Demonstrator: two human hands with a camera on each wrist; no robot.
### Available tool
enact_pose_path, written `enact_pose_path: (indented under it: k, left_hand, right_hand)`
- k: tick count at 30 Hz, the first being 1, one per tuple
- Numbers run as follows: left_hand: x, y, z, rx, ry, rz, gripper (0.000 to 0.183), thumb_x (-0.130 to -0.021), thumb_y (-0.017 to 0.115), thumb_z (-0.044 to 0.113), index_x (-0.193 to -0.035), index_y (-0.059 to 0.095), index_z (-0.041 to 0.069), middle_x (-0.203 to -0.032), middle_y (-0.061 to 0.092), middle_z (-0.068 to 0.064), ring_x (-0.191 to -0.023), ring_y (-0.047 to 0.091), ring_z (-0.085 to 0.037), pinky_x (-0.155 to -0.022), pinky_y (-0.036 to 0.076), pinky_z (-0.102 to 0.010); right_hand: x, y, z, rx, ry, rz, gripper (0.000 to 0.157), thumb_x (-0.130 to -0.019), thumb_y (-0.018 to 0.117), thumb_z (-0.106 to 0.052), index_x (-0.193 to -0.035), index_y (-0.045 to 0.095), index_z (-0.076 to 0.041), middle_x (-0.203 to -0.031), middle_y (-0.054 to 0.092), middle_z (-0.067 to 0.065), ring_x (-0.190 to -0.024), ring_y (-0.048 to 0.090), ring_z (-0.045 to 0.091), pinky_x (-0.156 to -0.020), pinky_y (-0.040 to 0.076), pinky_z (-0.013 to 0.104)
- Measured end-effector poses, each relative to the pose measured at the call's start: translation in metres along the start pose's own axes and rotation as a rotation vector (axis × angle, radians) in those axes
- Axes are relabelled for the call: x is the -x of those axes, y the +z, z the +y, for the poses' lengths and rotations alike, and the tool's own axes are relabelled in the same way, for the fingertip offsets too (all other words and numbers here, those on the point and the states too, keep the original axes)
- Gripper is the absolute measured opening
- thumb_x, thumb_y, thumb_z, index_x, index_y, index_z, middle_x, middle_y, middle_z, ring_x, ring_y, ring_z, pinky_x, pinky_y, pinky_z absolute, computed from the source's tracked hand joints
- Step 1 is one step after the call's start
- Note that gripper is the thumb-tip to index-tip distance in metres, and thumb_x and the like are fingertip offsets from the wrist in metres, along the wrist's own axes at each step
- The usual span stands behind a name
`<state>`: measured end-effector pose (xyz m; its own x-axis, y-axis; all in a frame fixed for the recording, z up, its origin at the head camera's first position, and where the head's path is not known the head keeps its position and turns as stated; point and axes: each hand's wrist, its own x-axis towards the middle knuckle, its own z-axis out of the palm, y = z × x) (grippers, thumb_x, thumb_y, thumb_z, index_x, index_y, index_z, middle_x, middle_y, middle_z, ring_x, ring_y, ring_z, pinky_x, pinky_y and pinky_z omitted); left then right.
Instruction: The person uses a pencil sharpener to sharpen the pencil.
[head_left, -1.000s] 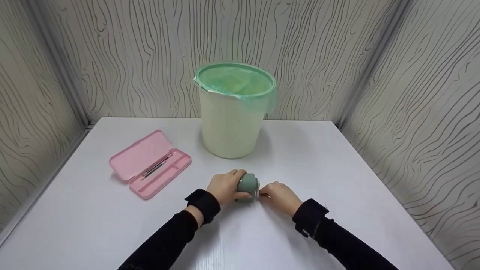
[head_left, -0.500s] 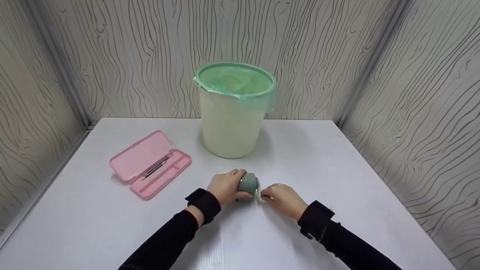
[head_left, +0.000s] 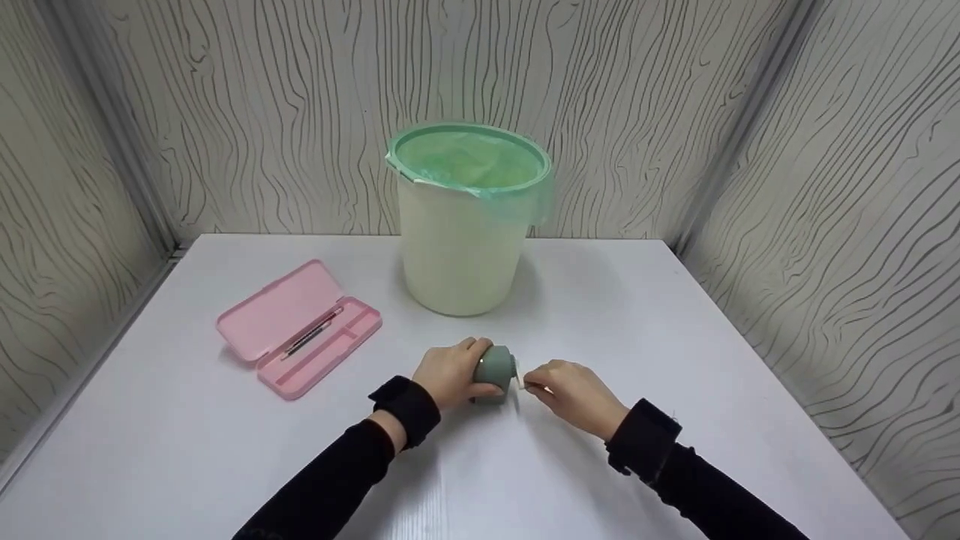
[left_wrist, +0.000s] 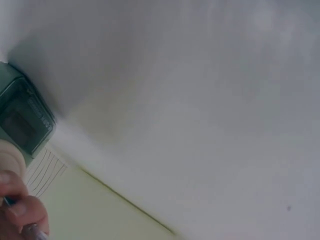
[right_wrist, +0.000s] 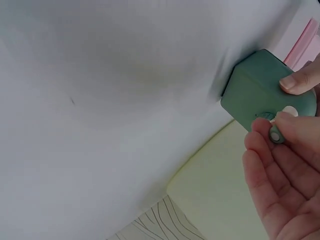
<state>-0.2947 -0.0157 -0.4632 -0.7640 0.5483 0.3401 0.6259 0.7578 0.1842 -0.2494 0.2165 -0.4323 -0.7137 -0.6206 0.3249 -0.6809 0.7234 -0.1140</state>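
Note:
A green pencil sharpener (head_left: 494, 366) lies near the middle of the table, gripped from the left by my left hand (head_left: 442, 375). Its dark see-through drawer (left_wrist: 27, 120) shows in the left wrist view, above a pale round part (left_wrist: 10, 159). Just below that part, fingers close around something small, teal and shiny; its kind is not clear. On the sharpener's other side, my right hand (head_left: 576, 396) pinches the crank handle (right_wrist: 276, 135) between thumb and fingers. The left thumb (right_wrist: 297, 82) presses on the sharpener's side in the right wrist view.
Behind the hands stands a tall pale bin (head_left: 459, 255) lined with a green bag. To the left, a pink pencil case (head_left: 281, 307) lies open with pencils (head_left: 306, 340) in it. Patterned panels (head_left: 300, 112) enclose the white table (head_left: 637, 315).
My right hand has shifted slightly right and turned a little, with the crank handle still pinched and now tilted. The left hand and sharpener have stayed almost in place.

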Motion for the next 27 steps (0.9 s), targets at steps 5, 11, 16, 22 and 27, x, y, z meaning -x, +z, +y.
enact_pose_path:
  k: [5, 11, 16, 22, 27]
  left_hand:
    - [-0.001, 0.001, 0.0, 0.011, 0.01, -0.003, 0.064, -0.085, 0.077, 0.055, -0.129, 0.058, 0.013, -0.109, 0.072, -0.006, -0.088, 0.072, -0.02, -0.071, 0.06, -0.036]
    - [-0.001, 0.002, -0.001, 0.022, 0.008, 0.002, 0.063, -0.084, 0.079, 0.055, -0.127, 0.059, 0.013, -0.109, 0.072, -0.006, -0.089, 0.072, -0.02, -0.073, 0.061, -0.036]
    - [-0.002, 0.002, -0.002, 0.023, 0.005, 0.006, 0.062, -0.083, 0.079, 0.055, -0.125, 0.059, 0.013, -0.109, 0.072, -0.005, -0.088, 0.072, -0.019, -0.072, 0.06, -0.036]
    - [-0.002, 0.003, -0.002, 0.021, 0.01, 0.0, 0.063, -0.084, 0.078, 0.056, -0.125, 0.058, 0.013, -0.11, 0.072, -0.005, -0.089, 0.072, -0.019, -0.073, 0.061, -0.036]
    - [-0.001, 0.002, -0.003, 0.019, 0.021, 0.01, 0.062, -0.084, 0.078, 0.055, -0.125, 0.057, 0.013, -0.108, 0.072, -0.005, -0.087, 0.072, -0.019, -0.072, 0.061, -0.036]
  right_hand:
    - [-0.003, -0.005, 0.002, 0.019, 0.005, 0.038, 0.004, -0.093, 0.073, -0.007, -0.093, 0.076, -0.01, -0.087, 0.078, 0.0, -0.08, 0.07, 0.016, -0.07, 0.057, 0.029]
    - [-0.012, -0.011, 0.003, 0.043, 0.028, 0.071, 0.006, -0.092, 0.073, -0.007, -0.094, 0.076, -0.011, -0.09, 0.079, -0.001, -0.084, 0.071, 0.017, -0.072, 0.058, 0.031]
    - [-0.019, -0.013, 0.005, 0.045, 0.05, 0.076, 0.007, -0.092, 0.073, -0.007, -0.096, 0.077, -0.011, -0.093, 0.08, 0.0, -0.086, 0.072, 0.018, -0.074, 0.059, 0.033]
    - [-0.027, -0.013, 0.009, 0.056, 0.05, 0.101, 0.006, -0.092, 0.073, -0.007, -0.095, 0.077, -0.009, -0.091, 0.08, 0.002, -0.085, 0.073, 0.02, -0.074, 0.059, 0.036]
    - [-0.034, -0.01, 0.013, 0.101, 0.038, 0.108, 0.004, -0.092, 0.073, -0.008, -0.091, 0.076, -0.01, -0.086, 0.078, 0.002, -0.081, 0.072, 0.02, -0.072, 0.058, 0.035]
